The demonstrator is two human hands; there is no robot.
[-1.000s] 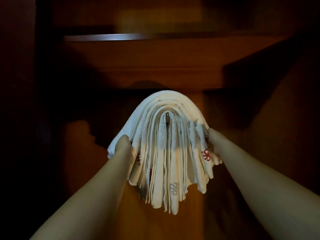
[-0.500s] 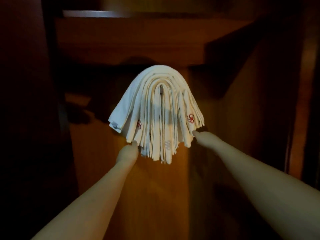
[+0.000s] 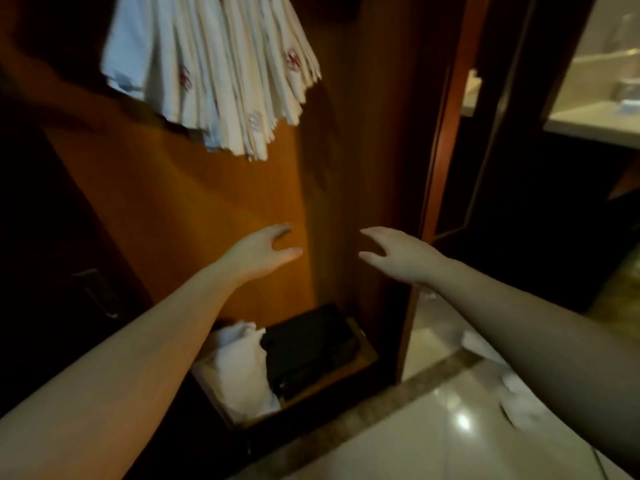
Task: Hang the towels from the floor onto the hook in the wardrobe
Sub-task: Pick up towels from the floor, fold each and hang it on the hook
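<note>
Head view cuts the towels (image 3: 211,71) off at the top edge, so the hook they hang from is out of sight, and the whole picture is smeared with motion blur. Their small marks read only as red and pale blotches. A second white cloth (image 3: 512,393) on the floor (image 3: 433,438) lies partly behind the right forearm, its outline too soft to make out.

The towels are a thick white bunch of many folded layers, fanned out downward against the wardrobe's (image 3: 194,216) orange-brown back panel, high up and well above both hands. Their lower ends hang ragged, at different lengths.

The left hand (image 3: 258,252) and right hand (image 3: 398,252) reach forward side by side, apart from each other, fingers spread and loosely bent, holding nothing and touching nothing.

Low in the wardrobe sits a dark box (image 3: 308,351) with a crumpled white cloth (image 3: 242,368) just beside it on its left. The floor is pale glossy tile with a dark stone strip along the wardrobe's foot. To the right, a dark doorway opens on a lit room with a pale counter (image 3: 595,119).
</note>
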